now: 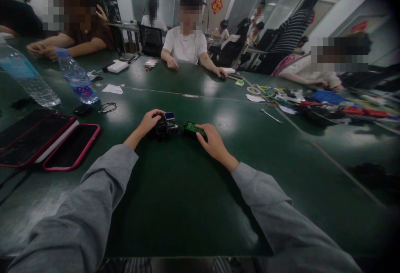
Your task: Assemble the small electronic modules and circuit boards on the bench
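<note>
My left hand (150, 121) is closed on the left side of a black device (165, 130), which rests on the table. A small screen (169, 116) sits tilted on top of it, and metal-looking parts show at its right end. Just to the right, my right hand (212, 140) grips a black half-case with a green circuit board (194, 128) facing up. Thumb and fingers lie over its right end, so that part is hidden. A narrow gap separates the two pieces.
A phone in a pink case (73, 146), a dark tablet-like case (34, 133) and two water bottles (76, 77) occupy the left. A wrench (271, 116) and a pile of cables (312, 102) lie right. Across the green table (184, 206) sits a person in white (187, 44).
</note>
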Motion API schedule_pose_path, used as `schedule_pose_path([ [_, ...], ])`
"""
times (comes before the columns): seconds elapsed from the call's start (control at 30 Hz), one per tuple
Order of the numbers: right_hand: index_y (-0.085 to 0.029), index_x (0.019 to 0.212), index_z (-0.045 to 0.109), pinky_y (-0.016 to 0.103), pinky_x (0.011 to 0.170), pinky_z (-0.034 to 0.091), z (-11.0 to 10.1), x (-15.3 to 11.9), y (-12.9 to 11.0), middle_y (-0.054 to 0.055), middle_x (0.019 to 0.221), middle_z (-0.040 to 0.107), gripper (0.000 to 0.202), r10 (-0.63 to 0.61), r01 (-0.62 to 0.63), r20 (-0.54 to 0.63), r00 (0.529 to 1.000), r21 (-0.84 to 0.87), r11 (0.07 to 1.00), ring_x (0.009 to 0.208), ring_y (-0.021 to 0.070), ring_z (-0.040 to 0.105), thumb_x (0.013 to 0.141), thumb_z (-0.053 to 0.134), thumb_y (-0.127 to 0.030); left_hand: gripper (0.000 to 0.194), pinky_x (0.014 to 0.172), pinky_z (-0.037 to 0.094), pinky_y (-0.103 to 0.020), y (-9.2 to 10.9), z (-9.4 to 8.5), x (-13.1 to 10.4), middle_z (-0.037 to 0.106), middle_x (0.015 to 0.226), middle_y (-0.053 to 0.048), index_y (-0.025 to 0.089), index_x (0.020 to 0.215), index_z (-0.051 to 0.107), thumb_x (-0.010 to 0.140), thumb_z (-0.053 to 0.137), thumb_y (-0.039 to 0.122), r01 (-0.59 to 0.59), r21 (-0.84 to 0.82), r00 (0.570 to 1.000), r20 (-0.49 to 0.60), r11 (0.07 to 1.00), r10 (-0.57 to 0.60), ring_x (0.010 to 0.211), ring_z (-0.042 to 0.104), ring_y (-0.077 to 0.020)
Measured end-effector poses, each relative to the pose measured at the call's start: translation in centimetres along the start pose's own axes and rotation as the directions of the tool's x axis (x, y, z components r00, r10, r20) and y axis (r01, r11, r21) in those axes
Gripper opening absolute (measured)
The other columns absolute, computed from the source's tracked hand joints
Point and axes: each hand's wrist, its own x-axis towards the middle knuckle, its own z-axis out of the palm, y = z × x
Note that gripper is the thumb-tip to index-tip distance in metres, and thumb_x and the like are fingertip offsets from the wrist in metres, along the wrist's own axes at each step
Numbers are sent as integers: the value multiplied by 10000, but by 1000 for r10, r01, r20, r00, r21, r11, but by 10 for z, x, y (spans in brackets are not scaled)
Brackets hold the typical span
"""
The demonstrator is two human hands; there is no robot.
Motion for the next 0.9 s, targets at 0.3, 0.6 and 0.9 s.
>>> schedule_pose_path([
  [0.3, -200, 1238, 511, 428, 905, 454, -1, 0, 1, 105, 1118, 572, 339, -23, 23, -15, 1000, 19, 1000, 1025, 246, 524, 954, 431, -367, 289, 927, 467, -376, 5, 0, -3, 676, 1068, -51, 187, 1021, 667, 785, 505, 225, 16, 9, 1000, 1, 1000, -16, 975, 606, -193],
  [0.6, -190, 1272, 488, 441, 895, 483, 1, -1, 2, 112, 1139, 550, 365, -23, 23, -2, 1000, -15, 1000, 1057, 253, 518, 940, 468, -341, 307, 939, 456, -392, 8, 1, -4, 677, 1074, -56, 179, 1028, 661, 769, 509, 242, 39, 17, 999, -6, 999, -39, 979, 606, -203],
  [0.9, -179, 1281, 482, 420, 874, 509, -5, -3, -2, 109, 1157, 541, 395, 0, 0, 10, 1000, -16, 1000, 1044, 240, 530, 923, 503, -347, 308, 935, 458, -395, 10, 1, -5, 677, 1069, -60, 180, 1026, 666, 773, 503, 244, 48, 21, 999, -14, 999, -48, 969, 610, -202],
])
